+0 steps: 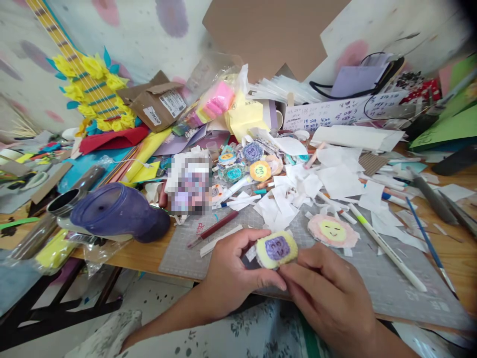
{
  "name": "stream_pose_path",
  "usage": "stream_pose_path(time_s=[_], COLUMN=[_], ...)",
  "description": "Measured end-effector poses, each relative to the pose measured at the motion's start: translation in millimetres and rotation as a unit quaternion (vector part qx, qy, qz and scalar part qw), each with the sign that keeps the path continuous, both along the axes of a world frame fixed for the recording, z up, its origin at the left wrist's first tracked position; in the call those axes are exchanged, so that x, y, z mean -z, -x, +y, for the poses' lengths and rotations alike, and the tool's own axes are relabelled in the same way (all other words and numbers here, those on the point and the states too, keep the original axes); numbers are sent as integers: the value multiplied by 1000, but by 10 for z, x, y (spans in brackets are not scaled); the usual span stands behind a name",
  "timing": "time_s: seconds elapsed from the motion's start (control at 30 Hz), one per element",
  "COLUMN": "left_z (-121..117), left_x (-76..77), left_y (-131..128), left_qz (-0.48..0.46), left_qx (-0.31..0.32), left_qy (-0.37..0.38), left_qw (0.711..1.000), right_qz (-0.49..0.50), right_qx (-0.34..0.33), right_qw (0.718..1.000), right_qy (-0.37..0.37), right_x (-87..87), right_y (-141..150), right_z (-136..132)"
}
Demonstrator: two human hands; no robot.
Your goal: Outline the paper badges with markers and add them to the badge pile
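A small yellow paper flower [288, 247] with a purple, smiling face in its middle is held up over the grey cutting mat [186, 253]. My left hand [229, 273] grips it from the left, thumb below and forefinger above. From the right, the fingers of my right hand [331, 288] are pinched at its lower right edge; the exact contact is partly hidden. Just behind my right hand lies a pink paper flower [313, 229] with a yellow smiling face. A dark red pen [218, 227] rests on the mat beyond my left hand.
Torn white paper [278, 206] and several finished flowers [260, 171] pile up behind the mat. A purple tape dispenser [119, 211] stands at left. A green-tipped marker [387, 248] and blue paintbrush [428, 243] lie right. A yellow-flowered guitar model [97, 94] leans at the back.
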State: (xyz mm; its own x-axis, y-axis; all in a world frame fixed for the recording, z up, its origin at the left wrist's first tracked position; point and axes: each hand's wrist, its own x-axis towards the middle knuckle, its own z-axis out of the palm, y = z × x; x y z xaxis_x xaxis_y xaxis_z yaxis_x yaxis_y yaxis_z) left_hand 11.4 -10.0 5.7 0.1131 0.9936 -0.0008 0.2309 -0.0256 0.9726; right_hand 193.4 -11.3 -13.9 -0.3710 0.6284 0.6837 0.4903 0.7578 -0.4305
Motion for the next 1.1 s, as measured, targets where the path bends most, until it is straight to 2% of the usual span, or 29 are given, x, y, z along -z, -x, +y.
stream_pose_path(time_s=[0.1, 0.2, 0.33, 0.43, 0.53, 0.67, 0.73, 0.9, 1.1], left_z=[7, 63, 155, 147, 50, -118, -179, -265, -304], left_x=[-9, -21, -55, -149, -297, -412, -413, -420, -504], left_y=[27, 90, 217, 281, 236, 33, -58, -147, -166], left_qz=[45, 133, 243, 282, 243, 164, 149, 137, 68], left_qx=[-3, -2, 79, 84, 81, 197, 219, 213, 135], left_qy=[-19, -43, -56, -110, -188, -217, -210, -194, -157], left_qw=[999, 990, 965, 949, 948, 942, 941, 948, 976], right_qz=[-5, -31, -93, -145, -181, -154, -147, -192, -235], right_qx=[-11, -23, -63, -85, -118, -126, -126, -137, -177], right_qw=[1000, 999, 991, 982, 971, 977, 978, 970, 950], right_qy=[-14, -34, -71, -89, -99, -77, -72, -59, -105], right_x=[11, 30, 19, -21, -59, -98, -113, -120, -135], right_y=[16, 23, 31, 36, 40, 47, 43, 36, 78], right_z=[-4, -24, -51, -74, -122, -214, -256, -357, -502])
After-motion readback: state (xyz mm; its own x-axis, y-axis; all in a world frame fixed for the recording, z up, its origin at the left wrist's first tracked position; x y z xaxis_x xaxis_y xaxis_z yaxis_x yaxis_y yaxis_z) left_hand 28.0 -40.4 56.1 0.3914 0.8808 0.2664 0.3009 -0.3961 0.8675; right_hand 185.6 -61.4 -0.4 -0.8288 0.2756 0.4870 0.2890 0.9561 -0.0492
